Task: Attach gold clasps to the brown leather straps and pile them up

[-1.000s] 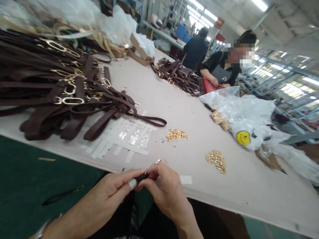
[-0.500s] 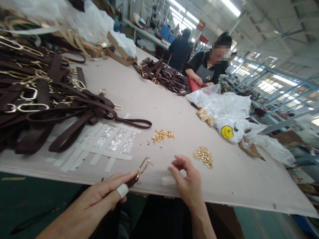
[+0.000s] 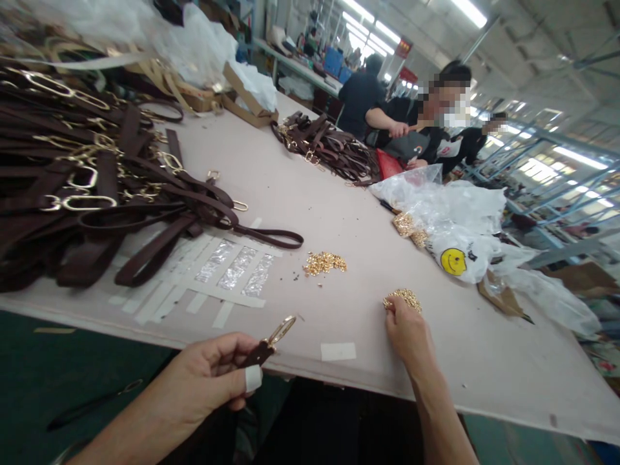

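Bright strip lights and pale blue metal racks are seen behind a long, pale pinkish-grey table, under whose near left edge a dark green floor is visible. In the head view, the near left hand, its thumb wrapped in white tape, is closed around a dark brown leather strap end, held over the near edge of the table. From that strap end a slim gold metal loop is pointed up and to the right.

The right hand is lowered to the table, its fingers bent and brought to the near side of a pile of small shiny gold metal pieces; whether a piece is gripped cannot be told. Farther left, a second pile of small gold pieces is spread beside flat clear packets of silvery bits, which are bordered by pale tape strips. A white rectangular label is laid between the hands.

The left side is covered by a large heap of dark brown straps with gold rings; a smaller strap heap is placed at the far side, near a seated person in dark clothing. White and clear plastic bags are bunched at the right.
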A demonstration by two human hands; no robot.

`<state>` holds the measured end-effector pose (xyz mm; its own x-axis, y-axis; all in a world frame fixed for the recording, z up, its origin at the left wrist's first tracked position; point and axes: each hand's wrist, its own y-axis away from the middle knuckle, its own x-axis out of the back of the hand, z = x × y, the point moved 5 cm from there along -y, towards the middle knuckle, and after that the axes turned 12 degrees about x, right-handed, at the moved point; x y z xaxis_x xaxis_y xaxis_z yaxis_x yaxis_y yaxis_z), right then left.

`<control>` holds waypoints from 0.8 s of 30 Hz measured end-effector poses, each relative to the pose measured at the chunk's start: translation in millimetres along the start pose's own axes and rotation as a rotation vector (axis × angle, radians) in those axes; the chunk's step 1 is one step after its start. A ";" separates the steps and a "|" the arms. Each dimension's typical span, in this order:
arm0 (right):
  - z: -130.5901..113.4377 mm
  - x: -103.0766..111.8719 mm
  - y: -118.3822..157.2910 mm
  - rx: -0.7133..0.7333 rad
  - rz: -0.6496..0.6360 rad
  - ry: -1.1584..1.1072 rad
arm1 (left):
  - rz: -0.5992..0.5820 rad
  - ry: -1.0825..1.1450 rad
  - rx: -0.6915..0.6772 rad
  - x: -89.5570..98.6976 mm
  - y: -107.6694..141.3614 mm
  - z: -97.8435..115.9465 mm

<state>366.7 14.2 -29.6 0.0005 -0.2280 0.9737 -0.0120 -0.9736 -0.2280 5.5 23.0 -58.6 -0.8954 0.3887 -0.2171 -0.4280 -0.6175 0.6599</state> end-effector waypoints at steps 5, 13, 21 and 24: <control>10.9 2.0 -1.0 -0.026 0.026 0.001 | -0.052 0.041 -0.062 -3.5 10.4 15.8; -89.1 15.6 21.6 -0.158 0.243 -0.908 | -0.056 0.177 -0.135 -13.4 9.2 18.6; -209.4 27.2 30.1 0.156 0.303 -0.945 | -0.099 0.219 -0.249 -19.2 14.9 24.0; -210.9 31.8 26.0 0.158 0.338 -0.834 | -0.092 0.179 -0.299 -18.8 18.4 25.5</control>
<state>155.6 -15.9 -3.8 0.7451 -0.3762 0.5507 -0.0058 -0.8293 -0.5587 17.5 21.7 -23.9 -0.8475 0.3421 -0.4059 -0.5009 -0.7685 0.3981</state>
